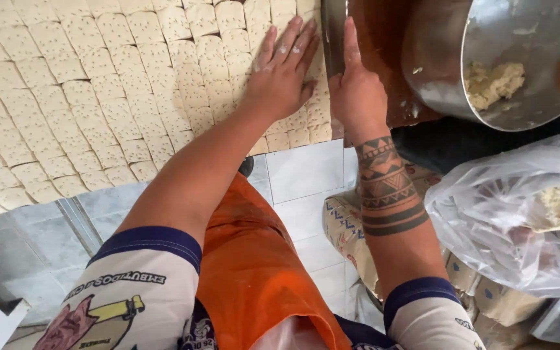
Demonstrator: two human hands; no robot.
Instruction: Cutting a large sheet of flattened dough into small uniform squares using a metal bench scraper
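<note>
A: The big sheet of scored dough [98,97] is spread across the table [384,39], cut into small docked squares. The steel bowl [520,58] with leftover dough is parked right beside it.

B: Yep. The left hand [280,74] is laid flat on the squares, fingers apart, nothing gripped. The right hand [356,94] is closed on a metal blade [333,32], stood on edge at the sheet's right side.

A: Squares could probably be smeared or dragged out of line if the flat hand is pressed too hard, or a crooked row cut if the blade gets tilted.
</note>
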